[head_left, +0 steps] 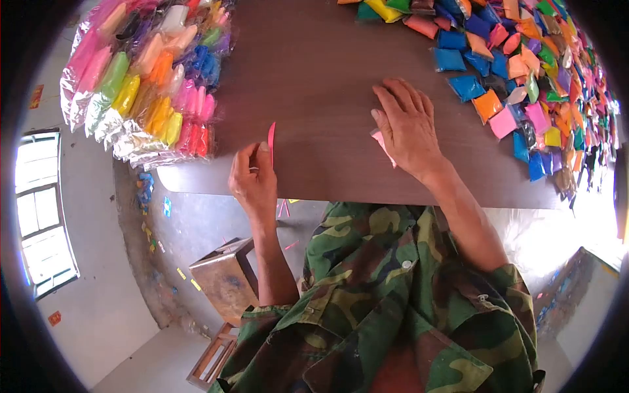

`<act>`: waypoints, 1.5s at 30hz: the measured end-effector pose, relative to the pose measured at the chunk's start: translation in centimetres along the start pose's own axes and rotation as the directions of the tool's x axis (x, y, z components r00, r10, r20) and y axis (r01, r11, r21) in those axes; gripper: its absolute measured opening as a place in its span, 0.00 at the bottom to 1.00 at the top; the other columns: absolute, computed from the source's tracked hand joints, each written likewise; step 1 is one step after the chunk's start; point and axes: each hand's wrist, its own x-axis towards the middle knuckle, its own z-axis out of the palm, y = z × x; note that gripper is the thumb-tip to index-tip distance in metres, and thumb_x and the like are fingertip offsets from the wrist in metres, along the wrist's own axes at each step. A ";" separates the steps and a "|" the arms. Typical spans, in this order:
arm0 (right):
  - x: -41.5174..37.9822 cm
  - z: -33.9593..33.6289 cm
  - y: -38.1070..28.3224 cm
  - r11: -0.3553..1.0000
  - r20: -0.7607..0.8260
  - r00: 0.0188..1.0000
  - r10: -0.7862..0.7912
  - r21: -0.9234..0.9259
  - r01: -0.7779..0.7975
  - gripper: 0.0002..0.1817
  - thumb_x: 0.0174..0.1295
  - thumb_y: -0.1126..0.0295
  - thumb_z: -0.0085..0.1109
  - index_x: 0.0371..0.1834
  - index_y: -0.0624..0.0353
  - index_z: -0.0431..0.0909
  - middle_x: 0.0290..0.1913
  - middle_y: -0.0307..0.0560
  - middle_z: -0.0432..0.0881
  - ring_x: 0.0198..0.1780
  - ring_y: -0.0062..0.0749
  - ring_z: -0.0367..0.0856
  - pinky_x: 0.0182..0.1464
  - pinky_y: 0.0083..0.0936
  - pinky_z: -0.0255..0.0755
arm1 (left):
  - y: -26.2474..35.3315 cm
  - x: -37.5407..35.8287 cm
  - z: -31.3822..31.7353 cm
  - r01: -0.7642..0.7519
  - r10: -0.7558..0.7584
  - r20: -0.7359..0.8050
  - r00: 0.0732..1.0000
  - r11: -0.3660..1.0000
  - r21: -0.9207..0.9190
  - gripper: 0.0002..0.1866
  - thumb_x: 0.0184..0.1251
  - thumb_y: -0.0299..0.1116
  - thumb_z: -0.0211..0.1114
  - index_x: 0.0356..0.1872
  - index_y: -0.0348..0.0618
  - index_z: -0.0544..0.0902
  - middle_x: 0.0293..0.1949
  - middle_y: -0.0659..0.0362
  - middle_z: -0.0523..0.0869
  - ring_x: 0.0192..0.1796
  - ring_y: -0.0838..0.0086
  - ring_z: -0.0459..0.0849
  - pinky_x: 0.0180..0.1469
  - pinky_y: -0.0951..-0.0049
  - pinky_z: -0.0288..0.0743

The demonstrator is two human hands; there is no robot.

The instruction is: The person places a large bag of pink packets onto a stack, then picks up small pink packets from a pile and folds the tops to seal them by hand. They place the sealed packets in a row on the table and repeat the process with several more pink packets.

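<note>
Over the front left part of the brown table (314,150), my left hand (254,178) pinches a thin pink strip (272,141) that points upward between thumb and fingers. My right hand (409,128) rests palm down on the table, fingers extended and close to one another. A pink packet (382,145) shows partly under its thumb side; the rest of it is hidden by the palm.
Clear bags of colored packets (157,85) are piled at the table's left. Many small colored packets (504,121) spread over the right side. Below the front edge, a metal-topped stool (226,275) stands on the floor at the left.
</note>
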 end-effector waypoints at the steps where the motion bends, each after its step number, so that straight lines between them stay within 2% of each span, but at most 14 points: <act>1: 0.2 -0.2 -0.1 1.000 0.009 1.000 0.008 0.001 -0.008 0.25 0.81 0.60 0.60 0.76 0.56 0.77 0.76 0.55 0.75 0.81 0.54 0.68 0.81 0.56 0.58 | 0.2 0.0 0.1 -0.025 0.025 -0.001 1.000 1.000 0.001 0.13 0.79 0.40 0.74 0.49 0.39 0.92 0.40 0.51 0.94 0.43 0.65 0.92 0.49 0.61 0.84; 5: 0.4 -0.2 -0.2 1.000 0.030 0.999 0.028 0.005 -0.028 0.27 0.78 0.62 0.64 0.78 0.55 0.75 0.76 0.56 0.73 0.82 0.55 0.67 0.82 0.56 0.57 | 0.3 0.2 0.2 -0.011 0.010 0.062 0.998 1.000 0.018 0.12 0.76 0.38 0.77 0.49 0.40 0.91 0.40 0.51 0.93 0.41 0.64 0.91 0.48 0.60 0.83; 9: 0.3 -0.2 -0.8 0.999 0.054 0.998 0.042 -0.032 -0.040 0.30 0.76 0.63 0.67 0.79 0.55 0.74 0.77 0.56 0.73 0.82 0.55 0.66 0.82 0.55 0.57 | 1.6 0.0 -0.2 -0.095 0.062 0.163 0.985 0.974 0.205 0.12 0.74 0.37 0.78 0.49 0.40 0.91 0.40 0.52 0.91 0.39 0.63 0.89 0.46 0.60 0.82; 11: 0.8 -0.2 -0.7 0.996 0.044 0.999 0.024 -0.089 -0.020 0.31 0.74 0.64 0.69 0.79 0.55 0.74 0.77 0.57 0.73 0.82 0.55 0.66 0.82 0.55 0.57 | 1.2 0.2 0.2 -0.188 0.153 0.166 0.974 0.957 0.222 0.12 0.73 0.36 0.79 0.49 0.40 0.90 0.40 0.52 0.90 0.39 0.63 0.88 0.46 0.60 0.82; 15: 0.7 -0.2 -0.5 0.998 0.037 0.998 0.053 -0.029 -0.051 0.30 0.76 0.62 0.67 0.78 0.56 0.74 0.78 0.56 0.72 0.82 0.54 0.67 0.82 0.55 0.57 | 0.8 0.8 0.0 -0.065 0.044 0.200 0.979 0.993 0.100 0.10 0.73 0.35 0.77 0.46 0.41 0.90 0.40 0.52 0.89 0.42 0.55 0.89 0.47 0.54 0.80; 17: 0.5 0.1 0.0 0.998 0.011 0.998 0.063 0.000 -0.063 0.28 0.77 0.60 0.65 0.76 0.56 0.75 0.78 0.55 0.74 0.82 0.52 0.68 0.82 0.53 0.58 | 0.0 1.0 0.2 -0.177 0.150 0.165 0.975 0.970 0.165 0.08 0.75 0.34 0.75 0.46 0.42 0.90 0.40 0.51 0.89 0.42 0.54 0.89 0.47 0.53 0.81; 20: 0.8 -0.1 0.8 0.990 -0.040 0.995 0.091 0.114 -0.086 0.23 0.80 0.57 0.61 0.70 0.58 0.80 0.72 0.54 0.81 0.77 0.52 0.75 0.79 0.50 0.63 | -0.9 1.0 0.0 -0.283 0.253 0.145 0.956 0.926 0.249 0.06 0.76 0.33 0.73 0.46 0.42 0.90 0.39 0.51 0.89 0.41 0.53 0.89 0.47 0.52 0.80; 23: 1.3 -2.5 1.1 0.820 0.048 0.972 0.232 0.527 -0.222 0.21 0.81 0.54 0.59 0.62 0.61 0.85 0.63 0.53 0.87 0.68 0.54 0.82 0.73 0.49 0.70 | 0.0 0.9 -0.2 -0.278 0.251 0.145 0.957 0.937 0.213 0.05 0.76 0.31 0.71 0.45 0.42 0.89 0.37 0.52 0.89 0.38 0.54 0.89 0.45 0.53 0.80; 29: -2.7 -4.5 1.2 0.926 -0.109 0.982 0.156 0.363 -0.107 0.13 0.74 0.60 0.70 0.54 0.57 0.89 0.56 0.50 0.89 0.58 0.53 0.87 0.64 0.47 0.76 | 5.4 -1.2 1.2 -0.131 0.162 0.267 0.950 0.983 -0.131 0.05 0.76 0.25 0.69 0.48 0.40 0.88 0.35 0.50 0.89 0.32 0.61 0.88 0.39 0.62 0.81; 33: -6.1 -6.2 0.2 0.958 -0.091 0.995 0.028 0.288 0.000 0.20 0.65 0.61 0.78 0.59 0.51 0.89 0.62 0.47 0.86 0.65 0.48 0.84 0.67 0.46 0.74 | 8.7 -3.0 2.9 -0.166 0.273 0.365 0.890 0.940 -0.298 0.08 0.78 0.26 0.70 0.53 0.39 0.90 0.39 0.54 0.94 0.37 0.76 0.89 0.42 0.72 0.83; 35: -7.0 -6.9 -0.8 0.983 -0.060 0.998 -0.037 0.179 0.047 0.25 0.61 0.60 0.80 0.63 0.48 0.88 0.67 0.45 0.83 0.69 0.45 0.81 0.69 0.47 0.73 | 10.1 -3.4 3.5 -0.227 0.343 0.376 0.860 0.920 -0.319 0.08 0.76 0.24 0.71 0.51 0.38 0.90 0.37 0.53 0.93 0.34 0.74 0.89 0.39 0.71 0.82; 36: -7.7 -6.4 -0.6 0.988 -0.009 0.998 -0.066 0.137 0.067 0.31 0.60 0.60 0.80 0.69 0.49 0.86 0.74 0.43 0.79 0.75 0.44 0.77 0.73 0.49 0.71 | 10.7 -3.4 3.8 -0.238 0.366 0.396 0.842 0.912 -0.335 0.08 0.75 0.23 0.71 0.51 0.38 0.90 0.37 0.53 0.92 0.34 0.73 0.88 0.38 0.71 0.81; 38: -8.0 -5.7 -0.6 0.992 0.002 0.998 -0.069 0.108 0.068 0.31 0.60 0.61 0.80 0.69 0.52 0.85 0.73 0.43 0.80 0.75 0.43 0.78 0.74 0.48 0.71 | 11.6 -3.7 4.5 -0.250 0.396 0.403 0.825 0.895 -0.369 0.06 0.74 0.23 0.72 0.49 0.38 0.90 0.36 0.52 0.92 0.32 0.70 0.89 0.37 0.70 0.81; 45: -7.9 -4.7 -0.4 0.992 -0.037 0.997 -0.067 0.107 0.071 0.29 0.61 0.65 0.78 0.67 0.57 0.85 0.68 0.43 0.84 0.73 0.39 0.80 0.72 0.43 0.73 | 11.8 -3.6 6.9 -0.335 0.429 0.436 0.791 0.900 -0.277 0.04 0.73 0.24 0.75 0.45 0.37 0.91 0.38 0.50 0.93 0.34 0.65 0.92 0.37 0.68 0.83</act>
